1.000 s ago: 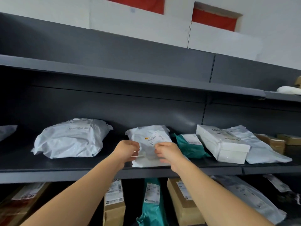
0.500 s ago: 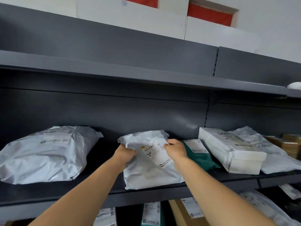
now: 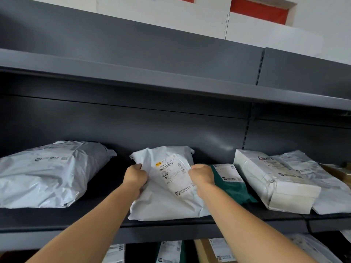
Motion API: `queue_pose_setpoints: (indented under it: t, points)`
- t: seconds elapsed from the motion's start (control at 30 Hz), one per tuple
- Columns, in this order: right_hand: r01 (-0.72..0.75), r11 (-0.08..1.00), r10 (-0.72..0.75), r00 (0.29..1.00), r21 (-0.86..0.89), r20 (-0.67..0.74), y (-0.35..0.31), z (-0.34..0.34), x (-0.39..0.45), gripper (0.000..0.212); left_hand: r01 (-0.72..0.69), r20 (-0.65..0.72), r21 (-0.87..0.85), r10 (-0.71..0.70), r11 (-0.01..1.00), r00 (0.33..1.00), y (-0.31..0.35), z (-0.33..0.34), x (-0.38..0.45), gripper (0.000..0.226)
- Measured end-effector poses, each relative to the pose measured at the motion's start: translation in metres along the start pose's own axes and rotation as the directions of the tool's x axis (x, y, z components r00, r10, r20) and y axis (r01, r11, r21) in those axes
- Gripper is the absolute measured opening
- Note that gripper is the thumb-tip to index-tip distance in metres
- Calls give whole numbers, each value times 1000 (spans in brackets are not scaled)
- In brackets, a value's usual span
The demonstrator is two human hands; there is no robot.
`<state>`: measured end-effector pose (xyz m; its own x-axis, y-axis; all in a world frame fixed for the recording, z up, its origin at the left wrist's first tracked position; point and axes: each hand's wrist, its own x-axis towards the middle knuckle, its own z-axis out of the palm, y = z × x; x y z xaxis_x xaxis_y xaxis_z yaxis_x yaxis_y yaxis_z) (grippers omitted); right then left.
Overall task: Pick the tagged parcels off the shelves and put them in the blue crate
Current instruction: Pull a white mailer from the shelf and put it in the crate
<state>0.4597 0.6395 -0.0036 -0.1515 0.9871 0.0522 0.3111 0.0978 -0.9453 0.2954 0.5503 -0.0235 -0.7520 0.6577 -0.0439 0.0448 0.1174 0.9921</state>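
left hand [image 3: 135, 177]: fingers [image 3: 141, 184] curled and clamped on the left edge of the white parcel [image 3: 167, 198], bunching the film.
right hand [image 3: 201, 174]: fingers [image 3: 197, 168] curled onto the parcel's right edge, just beside its printed label [image 3: 173, 172]; thumb hidden.
where the parcel is: between the two sets of fingers, lying on the middle shelf [image 3: 106, 219], far end raised toward the back panel, near edge at the shelf lip.
slip risk: the film looks slick and loose; a pinch on wrapping alone could let the contents sag or slide out as it comes forward.
label risk: fingers dragging across the label could crease or peel it, spoiling the tag.
snag risk: the green parcel [image 3: 233, 188] lies touching or tucked just beyond the right fingers; pulling could drag it off the lip.
edge above: the upper shelf [image 3: 171, 80] overhangs the fingers; lifting high invites a knock.
open room left: a bare strip of shelf between the left fingers and the big grey bag [image 3: 49, 173].
open room right: crowded; wrapped box [image 3: 273, 181] sits beyond the green parcel.
best way out: straight back toward the person, kept low.
blue crate: not in view, so the drop path cannot be judged.
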Motion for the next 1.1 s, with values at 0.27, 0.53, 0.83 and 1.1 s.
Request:
queue_pose_setpoints:
  t: [0.27, 0.53, 0.83, 1.1]
  points:
    - [105, 978, -105, 994, 181, -8, -2, 3, 1, 25, -86, -42, -182, 79, 980, 996, 17, -4, -16, 39]
    - [96, 984, -103, 994, 150, 36, -1, 1, 2, 29, -35, -51, -124, 29, 992, 998, 15, -6, -13, 32]
    - [70, 973, -108, 981, 220, 162, -10, -24, 9, 27, -30, -214, 604, 198, 796, 957, 32, 18, -29, 60]
    - [81, 996, -77, 991, 27, -109, 14, -107, 50, 41, -447, 238, 284, 389, 848, 890, 58, 127, -69, 34]
